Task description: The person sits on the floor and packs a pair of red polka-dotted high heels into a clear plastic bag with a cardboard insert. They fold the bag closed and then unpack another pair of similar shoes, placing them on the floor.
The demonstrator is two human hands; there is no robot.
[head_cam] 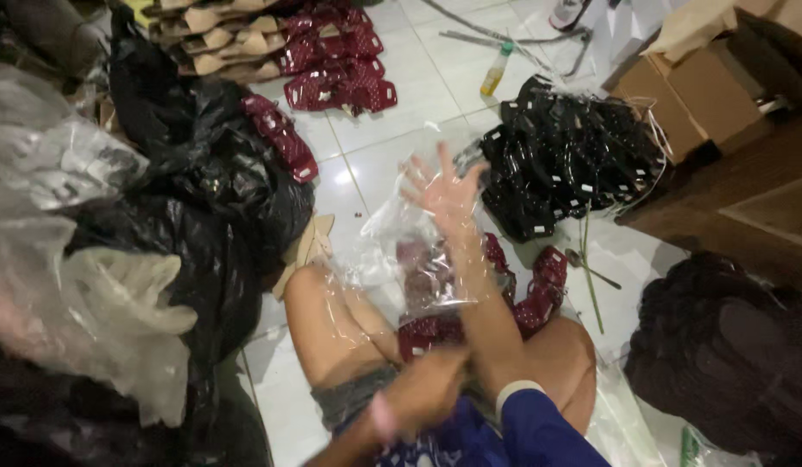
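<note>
Reaching inside clear plastic bag (392, 233) at frame centre, right hand (442, 192) fingers spread open; left hand (422, 393) blurred, grip unclear, near red pieces (435, 329).

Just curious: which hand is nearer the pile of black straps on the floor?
Right. The right hand, raised inside a clear bag, is just left of the black straps; the left hand is down by the lap.
</note>
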